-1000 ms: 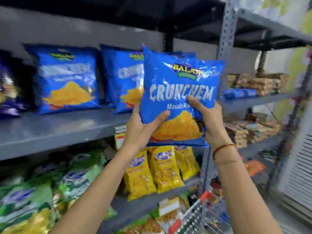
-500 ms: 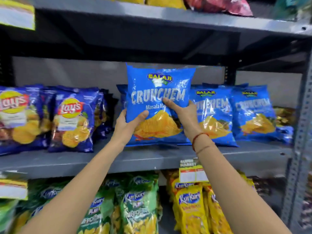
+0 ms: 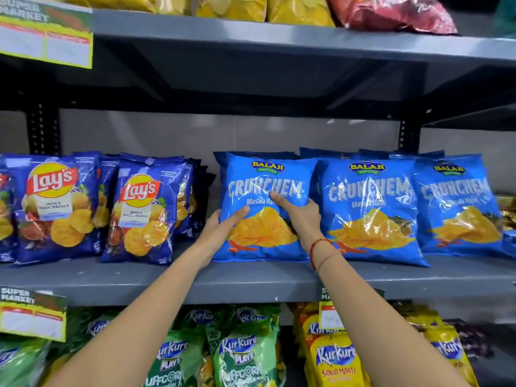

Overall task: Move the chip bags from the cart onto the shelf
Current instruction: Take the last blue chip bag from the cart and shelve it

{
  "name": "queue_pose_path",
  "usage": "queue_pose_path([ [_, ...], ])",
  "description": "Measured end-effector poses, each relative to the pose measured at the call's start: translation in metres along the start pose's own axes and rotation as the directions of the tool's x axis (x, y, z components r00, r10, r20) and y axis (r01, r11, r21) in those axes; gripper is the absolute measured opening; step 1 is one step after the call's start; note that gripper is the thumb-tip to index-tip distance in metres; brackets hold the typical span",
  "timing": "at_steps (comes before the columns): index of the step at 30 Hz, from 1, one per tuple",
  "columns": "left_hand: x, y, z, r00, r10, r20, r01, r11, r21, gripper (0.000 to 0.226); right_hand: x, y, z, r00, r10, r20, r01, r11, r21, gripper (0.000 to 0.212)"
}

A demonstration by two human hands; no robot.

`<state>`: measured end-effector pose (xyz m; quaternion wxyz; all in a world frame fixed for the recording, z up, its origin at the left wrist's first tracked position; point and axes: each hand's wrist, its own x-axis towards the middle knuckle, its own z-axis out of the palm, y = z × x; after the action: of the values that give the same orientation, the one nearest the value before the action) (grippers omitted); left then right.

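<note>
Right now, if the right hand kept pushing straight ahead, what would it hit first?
The right hand already presses the Crunchem bag it holds; behind that, probably another blue bag, though depth is unclear.

A shop: grey metal shelves (image 3: pixel 251 283) stacked with rows of packaged snacks, chip bags (image 3: pixel 368 208) just right of the fingers (image 3: pixel 282 201), and "Super Market" price labels (image 3: pixel 32 314) clipped below-left of them.

Grey metal racks (image 3: pixel 251 286) w/ dark posts (image 3: pixel 44 129) stood vs a pale wall (image 3: pixel 195 135); upper board (image 3: pixel 279 37) cast shade
</note>
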<state>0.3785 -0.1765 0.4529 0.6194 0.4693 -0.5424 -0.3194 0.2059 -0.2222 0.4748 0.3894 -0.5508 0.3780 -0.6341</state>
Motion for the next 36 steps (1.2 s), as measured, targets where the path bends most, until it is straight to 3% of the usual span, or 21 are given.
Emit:
queue_pose_path([
  [3, 0.001, -0.002, 0.000, 1.000, -0.015, 0.004, 0.015, 1.000, 0.025, 0.034, 0.001, 0.003, 0.000, 1.000, 0.016, -0.004, -0.016, 1.000, -0.022, 0.069],
  [7, -0.002, -0.002, -0.003, 0.999, -0.049, -0.006, 0.049, 0.995, 0.081, 0.062, 0.004, 0.002, -0.001, 1.000, 0.019, -0.006, -0.020, 0.997, -0.070, 0.065],
  [12, -0.017, 0.000, -0.007, 0.990, 0.048, -0.130, 0.002, 0.934, 0.358, 0.079, -0.008, 0.000, -0.006, 0.999, -0.035, -0.021, 0.031, 0.986, -0.165, 0.084],
  [15, -0.037, 0.004, -0.016, 0.967, 0.216, -0.135, -0.112, 0.839, 0.533, 0.078, -0.025, -0.001, -0.006, 0.968, -0.225, -0.112, 0.177, 0.928, -0.328, 0.092],
  [18, -0.062, 0.005, -0.031, 0.937, 0.340, -0.083, -0.204, 0.722, 0.661, 0.071, -0.048, -0.007, 0.003, 0.858, -0.476, -0.192, 0.325, 0.793, -0.516, 0.078],
  [21, -0.085, 0.008, -0.053, 0.910, 0.411, -0.058, -0.219, 0.594, 0.774, 0.061, -0.065, -0.016, 0.022, 0.817, -0.559, -0.142, 0.443, 0.766, -0.466, 0.060],
  [23, -0.099, 0.009, -0.068, 0.893, 0.438, -0.099, -0.174, 0.540, 0.824, 0.057, -0.071, -0.020, 0.040, 0.864, -0.503, -0.024, 0.464, 0.813, -0.351, 0.053],
  [26, -0.116, 0.006, -0.087, 0.868, 0.460, -0.188, -0.031, 0.427, 0.904, 0.059, -0.075, -0.023, 0.070, 0.923, -0.311, 0.226, 0.358, 0.910, -0.210, 0.059],
  [28, -0.127, 0.001, -0.102, 0.874, 0.428, -0.228, 0.080, 0.336, 0.938, 0.066, -0.079, -0.019, 0.094, 0.905, -0.199, 0.377, 0.287, 0.938, -0.194, 0.066],
  [31, -0.135, -0.009, -0.115, 0.893, 0.357, -0.273, 0.173, 0.288, 0.942, 0.078, -0.079, -0.006, 0.121, 0.852, -0.122, 0.509, 0.281, 0.927, -0.248, 0.078],
  [36, -0.145, -0.022, -0.126, 0.899, 0.358, -0.252, 0.199, 0.179, 0.964, 0.098, -0.082, 0.012, 0.158, 0.780, 0.029, 0.626, 0.161, 0.956, -0.246, 0.087],
])
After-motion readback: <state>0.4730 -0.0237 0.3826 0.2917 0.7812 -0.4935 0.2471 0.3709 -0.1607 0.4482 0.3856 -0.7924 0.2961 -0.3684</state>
